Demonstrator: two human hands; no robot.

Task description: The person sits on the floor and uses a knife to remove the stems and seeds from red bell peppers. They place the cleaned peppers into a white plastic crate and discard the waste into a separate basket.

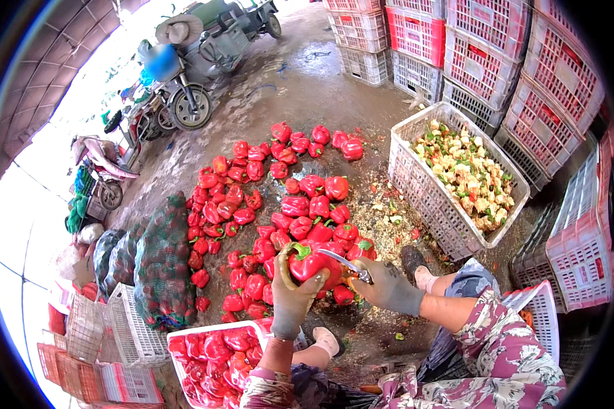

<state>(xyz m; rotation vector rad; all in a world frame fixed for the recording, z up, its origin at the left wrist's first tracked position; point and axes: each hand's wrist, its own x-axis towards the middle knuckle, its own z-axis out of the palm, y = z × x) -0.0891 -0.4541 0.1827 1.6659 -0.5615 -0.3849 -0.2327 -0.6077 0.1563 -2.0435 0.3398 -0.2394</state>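
Observation:
My left hand [290, 294], in a stained grey glove, is closed round a large red bell pepper [315, 270] with a green stem on top. In my right hand [391, 289], gloved the same way, is a small curved knife [339, 258], its blade reaching to the pepper beside the stem. Whether the edge has cut in, I cannot tell. Below and beyond my hands lies a spread of loose red bell peppers [295, 206] on the wet floor. Close to my left forearm stands a white crate [177, 335] full of red peppers, some looking opened.
At the right, a pale crate [426, 198] holds pepper cores and stems. Tall stacks of red and white crates [484, 68] line the far right. Filled mesh sacks [164, 262] and crates [135, 326] stand at the left. Motorbikes [189, 105] are parked far left. Seeds litter the floor.

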